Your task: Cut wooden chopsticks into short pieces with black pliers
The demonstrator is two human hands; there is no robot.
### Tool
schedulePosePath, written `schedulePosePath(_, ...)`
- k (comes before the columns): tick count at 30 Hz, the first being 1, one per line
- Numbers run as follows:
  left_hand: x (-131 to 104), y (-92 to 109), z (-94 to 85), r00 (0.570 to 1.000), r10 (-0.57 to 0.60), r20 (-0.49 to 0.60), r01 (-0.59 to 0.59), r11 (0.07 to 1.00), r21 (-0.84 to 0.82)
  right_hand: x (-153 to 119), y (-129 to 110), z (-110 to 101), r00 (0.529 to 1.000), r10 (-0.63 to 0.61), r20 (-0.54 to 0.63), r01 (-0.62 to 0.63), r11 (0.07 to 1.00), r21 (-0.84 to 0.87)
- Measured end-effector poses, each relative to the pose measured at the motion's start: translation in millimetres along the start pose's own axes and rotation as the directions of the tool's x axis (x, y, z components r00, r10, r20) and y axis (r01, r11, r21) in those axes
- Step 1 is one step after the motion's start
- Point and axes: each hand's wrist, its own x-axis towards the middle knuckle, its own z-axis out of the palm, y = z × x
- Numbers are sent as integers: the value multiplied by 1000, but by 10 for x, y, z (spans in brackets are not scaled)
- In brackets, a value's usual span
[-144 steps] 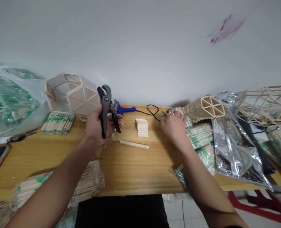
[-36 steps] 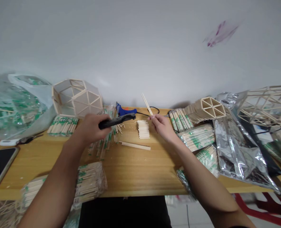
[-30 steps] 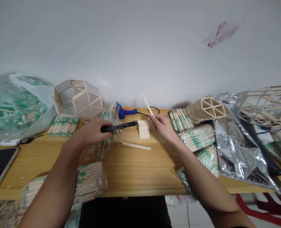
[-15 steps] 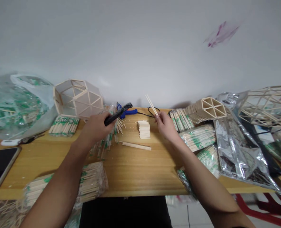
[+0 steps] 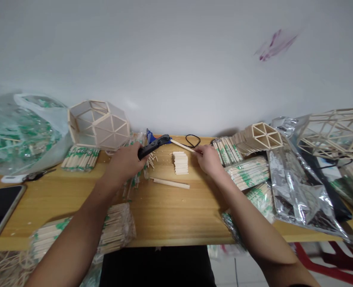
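My left hand (image 5: 125, 161) is closed around a black pliers-like hand tool (image 5: 152, 146), its head pointing right. Between finger and thumb, my right hand (image 5: 208, 159) pinches two pale wooden sticks (image 5: 182, 145), whose far ends reach the tool's head; whether they sit between its jaws I cannot tell. Below them is a neat stack of short cut sticks (image 5: 181, 163). A few longer sticks (image 5: 170, 183) lie nearer me. Small cut pieces (image 5: 151, 159) are scattered under the tool. Behind the tool, a blue glue gun (image 5: 149, 136) is mostly hidden.
Packs of wrapped chopsticks (image 5: 248, 172) and a silver bag (image 5: 302, 195) lie at right. Hexagonal stick frames (image 5: 266, 136) stand there, with a larger one (image 5: 110, 129) at left. A plastic bag of wrappers (image 5: 24, 131) and a phone (image 5: 3, 211) are far left.
My right hand has tipped the two sticks from steeply raised to nearly level, bringing their far ends left to the tool's head. My left hand and the tool have shifted slightly right.
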Motion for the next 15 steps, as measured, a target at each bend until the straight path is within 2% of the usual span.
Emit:
schedulePosePath(9,-34,33,32,990,10,-140,-50,959,-280,-8,45,104,995,-82,-54,80,996,-37)
schedulePosePath(15,-72,64,-32,988,8,-155,-63,935,-349,-5,50,117,994,-86,-71,85,996,-18)
